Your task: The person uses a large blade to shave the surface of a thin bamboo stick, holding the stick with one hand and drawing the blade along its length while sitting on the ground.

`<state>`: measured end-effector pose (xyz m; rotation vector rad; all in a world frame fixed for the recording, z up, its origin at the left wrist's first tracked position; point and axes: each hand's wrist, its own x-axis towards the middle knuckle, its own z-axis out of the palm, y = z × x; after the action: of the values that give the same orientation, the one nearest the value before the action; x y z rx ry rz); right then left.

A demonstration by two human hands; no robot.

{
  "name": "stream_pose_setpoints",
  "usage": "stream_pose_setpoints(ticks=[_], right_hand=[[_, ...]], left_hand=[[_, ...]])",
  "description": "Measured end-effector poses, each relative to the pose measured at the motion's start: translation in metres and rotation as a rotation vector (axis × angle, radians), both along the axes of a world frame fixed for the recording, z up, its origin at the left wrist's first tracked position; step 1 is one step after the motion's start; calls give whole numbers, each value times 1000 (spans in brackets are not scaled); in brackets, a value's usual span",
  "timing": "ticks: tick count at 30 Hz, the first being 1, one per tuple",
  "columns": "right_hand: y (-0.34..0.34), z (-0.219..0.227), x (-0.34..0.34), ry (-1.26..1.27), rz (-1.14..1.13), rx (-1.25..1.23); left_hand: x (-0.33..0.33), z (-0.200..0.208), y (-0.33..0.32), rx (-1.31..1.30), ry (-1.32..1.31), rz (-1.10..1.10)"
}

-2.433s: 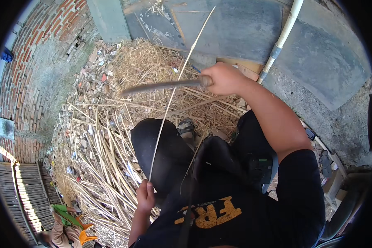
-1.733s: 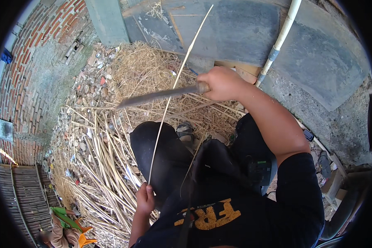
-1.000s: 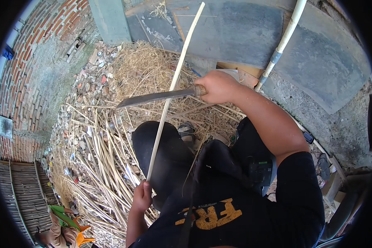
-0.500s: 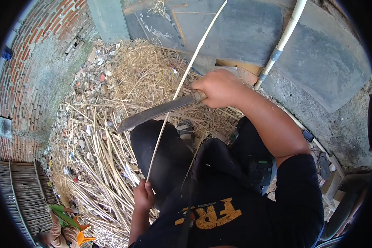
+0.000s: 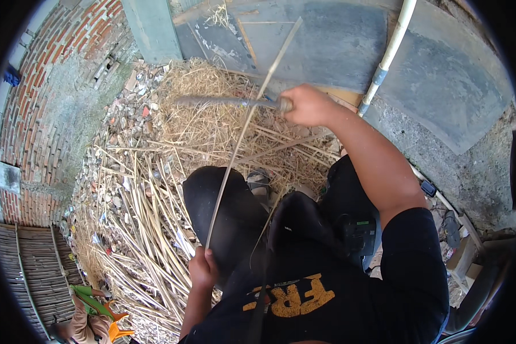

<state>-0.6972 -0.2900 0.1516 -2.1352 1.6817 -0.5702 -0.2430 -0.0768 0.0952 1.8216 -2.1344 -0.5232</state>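
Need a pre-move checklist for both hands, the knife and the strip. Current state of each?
1. Left grip closed on the pale strip near its lower end: ok.
2. Right grip closed around the handle of the knife: ok.
3. Knife apart from the left hand: ok, it crosses the strip's upper part in view.
4. Knife touching the strip: cannot tell, they overlap in view.
5. Knife sharply visible: not ok, blurred.
6. Other person apart from the knife: ok.

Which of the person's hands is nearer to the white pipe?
Right. The right hand, holding the knife, is left of the pipe's lower end; the left hand, gripping the strip's near end, is well below and farther left.
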Motion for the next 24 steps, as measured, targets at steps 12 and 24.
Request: stream_pose_setpoints(ticks=[12, 24], right_hand=[[23, 19, 17, 90, 138, 50], [15, 25, 10, 10, 41, 144]], left_hand=[[11, 12, -7, 172, 168, -29], [4, 10, -7, 87, 164, -22]])
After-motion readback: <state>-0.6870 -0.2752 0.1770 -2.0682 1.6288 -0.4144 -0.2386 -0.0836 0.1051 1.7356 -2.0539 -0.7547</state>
